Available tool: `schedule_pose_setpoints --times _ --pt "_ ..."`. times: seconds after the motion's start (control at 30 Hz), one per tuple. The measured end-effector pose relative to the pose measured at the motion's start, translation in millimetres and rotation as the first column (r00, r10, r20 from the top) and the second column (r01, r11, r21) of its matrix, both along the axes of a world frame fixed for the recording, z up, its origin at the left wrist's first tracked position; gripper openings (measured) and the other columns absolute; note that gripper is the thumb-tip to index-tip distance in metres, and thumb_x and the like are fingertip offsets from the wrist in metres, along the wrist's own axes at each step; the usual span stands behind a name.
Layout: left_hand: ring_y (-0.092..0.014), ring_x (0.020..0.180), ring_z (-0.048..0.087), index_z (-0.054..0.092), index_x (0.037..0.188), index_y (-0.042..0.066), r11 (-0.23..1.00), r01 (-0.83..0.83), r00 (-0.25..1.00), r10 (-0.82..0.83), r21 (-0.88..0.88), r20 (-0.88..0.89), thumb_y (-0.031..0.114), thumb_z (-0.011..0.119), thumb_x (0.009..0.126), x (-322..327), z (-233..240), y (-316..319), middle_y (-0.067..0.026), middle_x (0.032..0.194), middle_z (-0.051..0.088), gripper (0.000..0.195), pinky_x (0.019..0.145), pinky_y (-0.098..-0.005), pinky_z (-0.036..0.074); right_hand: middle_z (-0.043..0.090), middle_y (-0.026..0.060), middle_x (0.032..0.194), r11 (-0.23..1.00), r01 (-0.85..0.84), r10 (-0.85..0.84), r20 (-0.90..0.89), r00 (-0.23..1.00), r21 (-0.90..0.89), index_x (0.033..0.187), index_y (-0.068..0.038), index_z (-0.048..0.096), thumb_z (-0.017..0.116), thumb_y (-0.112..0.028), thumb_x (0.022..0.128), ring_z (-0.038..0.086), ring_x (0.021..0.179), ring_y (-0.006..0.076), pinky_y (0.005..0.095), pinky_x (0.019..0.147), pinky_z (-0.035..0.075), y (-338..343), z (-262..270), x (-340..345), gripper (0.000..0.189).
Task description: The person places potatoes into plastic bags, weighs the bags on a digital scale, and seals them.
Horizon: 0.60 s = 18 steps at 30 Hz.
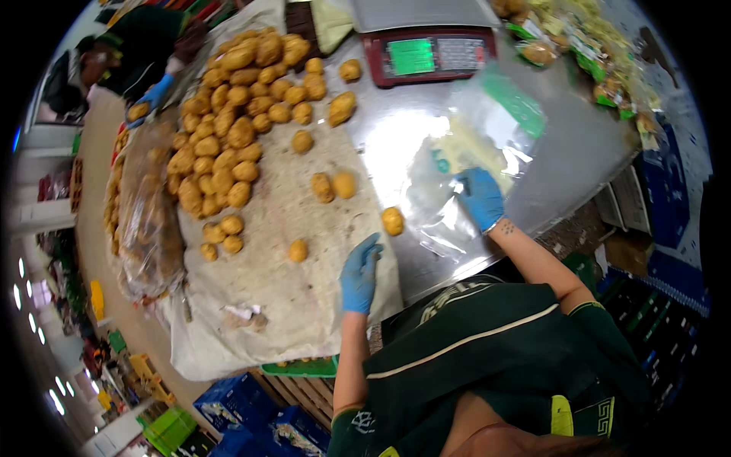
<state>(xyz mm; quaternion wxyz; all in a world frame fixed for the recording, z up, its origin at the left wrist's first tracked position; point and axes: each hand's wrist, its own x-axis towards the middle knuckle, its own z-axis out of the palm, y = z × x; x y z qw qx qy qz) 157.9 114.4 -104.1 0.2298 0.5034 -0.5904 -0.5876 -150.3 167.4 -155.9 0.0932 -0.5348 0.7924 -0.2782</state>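
My left hand (pixel 358 274), in a blue glove, hovers over the near right edge of a stained pale cloth (pixel 274 297), with nothing in it. A single potato (pixel 392 221) sits just beyond its fingertips, by the cloth's border with the steel table (pixel 571 143). My right hand (pixel 481 197), also gloved in blue, has its fingers on a clear plastic bag (pixel 434 205) with green print, lying flat on the steel. Its fingertips are partly lost in the bag's glare. Farther out on the cloth lie two potatoes (pixel 322 187), one blurred, and a big potato pile (pixel 228 125).
A red scale (pixel 431 54) with a lit green display stands at the back. Filled bags (pixel 594 63) line the far right. At left are a clear sack of potatoes (pixel 151 228) and a co-worker's gloved hand (pixel 154 97) with a potato. Blue crates (pixel 240 405) stand below.
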Motion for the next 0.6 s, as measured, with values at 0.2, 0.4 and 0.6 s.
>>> schedule_pose_setpoints --times 0.2,0.4,0.6 --pt "-0.017 0.094 0.065 0.063 0.120 0.006 0.947 0.295 0.954 -0.286 -0.125 0.085 0.010 0.057 0.093 0 -6 -31 -0.0104 0.105 0.067 0.027 0.086 -0.0280 0.049 0.065 0.0099 0.092 0.992 0.033 -0.034 0.012 0.999 0.119 0.090 -0.007 0.068 0.057 -0.022 0.088 0.062 0.085 0.0294 0.0365 0.077 0.049 -10 6 -22 0.018" --pt "-0.029 0.100 0.059 0.065 0.107 0.008 0.678 0.518 0.797 -0.603 -0.522 0.008 0.015 0.055 0.089 -121 37 -53 -0.0125 0.104 0.065 0.022 0.091 -0.0397 0.043 0.065 0.0075 0.090 0.999 0.030 -0.036 0.184 0.982 0.034 0.107 -0.005 0.064 0.059 -0.015 0.090 0.060 0.077 0.0211 0.0311 0.072 0.048 0 -26 3 0.020" --pt "-0.038 0.134 0.034 0.061 0.120 0.012 0.688 0.374 0.903 -0.118 -0.621 0.413 0.018 0.048 0.091 -159 -77 -42 -0.0096 0.141 0.046 0.033 0.109 -0.0615 0.020 0.057 -0.0006 0.081 0.968 0.250 0.003 0.990 -0.141 0.033 0.102 -0.006 0.059 0.055 -0.016 0.095 0.052 0.070 0.0099 0.0234 0.063 0.043 -21 13 -45 0.013"
